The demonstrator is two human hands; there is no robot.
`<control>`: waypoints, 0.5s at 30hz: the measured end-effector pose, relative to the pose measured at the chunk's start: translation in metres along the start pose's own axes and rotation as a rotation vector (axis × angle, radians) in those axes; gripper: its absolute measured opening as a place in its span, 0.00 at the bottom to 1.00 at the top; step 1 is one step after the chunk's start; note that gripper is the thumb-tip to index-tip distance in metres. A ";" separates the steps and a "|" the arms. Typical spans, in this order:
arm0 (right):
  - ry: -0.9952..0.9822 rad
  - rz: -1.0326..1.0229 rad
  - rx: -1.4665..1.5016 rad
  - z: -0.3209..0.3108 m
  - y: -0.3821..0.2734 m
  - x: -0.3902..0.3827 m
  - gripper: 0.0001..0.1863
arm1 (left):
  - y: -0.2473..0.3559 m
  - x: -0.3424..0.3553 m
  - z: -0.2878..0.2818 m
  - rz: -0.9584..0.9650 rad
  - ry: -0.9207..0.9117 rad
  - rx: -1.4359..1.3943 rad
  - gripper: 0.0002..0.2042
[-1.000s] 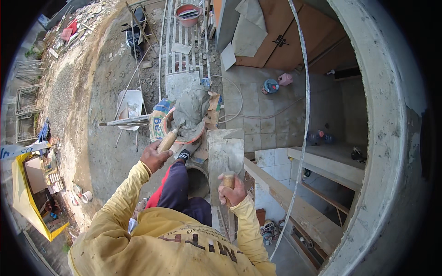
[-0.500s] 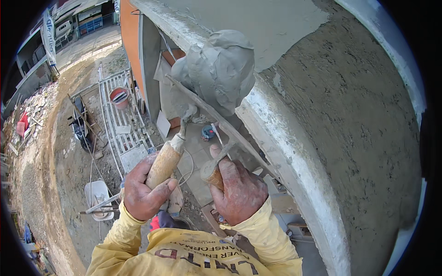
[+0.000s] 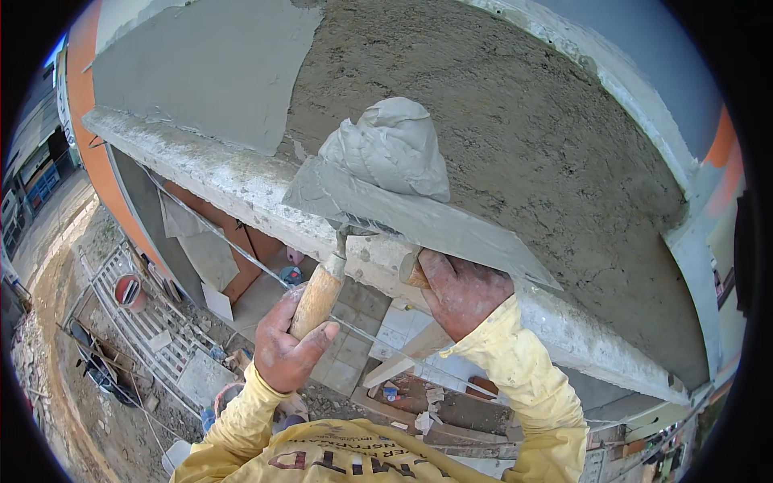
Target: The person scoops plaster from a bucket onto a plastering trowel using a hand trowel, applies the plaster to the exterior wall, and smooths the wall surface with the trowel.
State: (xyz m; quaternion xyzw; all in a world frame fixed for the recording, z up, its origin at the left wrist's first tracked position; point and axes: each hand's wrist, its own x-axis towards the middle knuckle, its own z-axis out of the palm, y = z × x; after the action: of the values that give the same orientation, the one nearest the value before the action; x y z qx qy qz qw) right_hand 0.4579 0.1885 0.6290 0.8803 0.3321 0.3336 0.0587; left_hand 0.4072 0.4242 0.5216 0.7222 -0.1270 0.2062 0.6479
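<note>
My left hand [image 3: 290, 346] grips the wooden handle of a trowel [image 3: 316, 296], whose metal neck points up to the underside of a long flat steel plastering float [image 3: 499, 245]; its tip is hidden. My right hand [image 3: 467, 298] is wrapped round that float's wooden grip from below. A large lump of wet grey mortar [image 3: 382, 149] rests on the float, which is held just in front of a surface of rough grey render [image 3: 547, 129], with a smoother coated patch [image 3: 193, 72] at its left. A pale concrete ledge [image 3: 169, 157] runs behind my hands.
Below the ledge are a doorway with wooden panels [image 3: 237, 278], a thin pole or cord [image 3: 233, 241], a metal frame [image 3: 137, 318], a red bucket [image 3: 130, 291], a motorbike [image 3: 105, 370] and tiled floor [image 3: 346, 346]. An orange wall edge [image 3: 80, 97] stands at the left.
My view has swung up from the ground to the rendered surface. The mortar lump, earlier in a bucket below, has been raised on the float, now tilted out flat beneath it. Both hands keep their grips.
</note>
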 end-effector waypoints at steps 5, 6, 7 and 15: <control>-0.007 -0.003 -0.089 -0.003 0.011 0.004 0.22 | -0.002 0.014 0.014 -0.056 -0.032 -0.107 0.25; -0.006 -0.011 -0.107 -0.003 0.011 0.008 0.22 | -0.001 0.016 0.014 -0.047 -0.023 -0.108 0.25; 0.011 -0.012 -0.118 -0.003 0.012 0.011 0.22 | -0.001 0.019 0.012 -0.037 -0.014 -0.109 0.25; 0.114 -0.125 -0.367 -0.005 0.014 0.024 0.23 | -0.002 0.031 -0.006 0.055 0.017 -0.047 0.27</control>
State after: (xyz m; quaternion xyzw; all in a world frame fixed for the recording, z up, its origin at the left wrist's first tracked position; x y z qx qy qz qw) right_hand 0.4762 0.1919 0.6504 0.8122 0.3227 0.4335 0.2199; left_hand 0.4344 0.4327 0.5344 0.7011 -0.1464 0.2270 0.6599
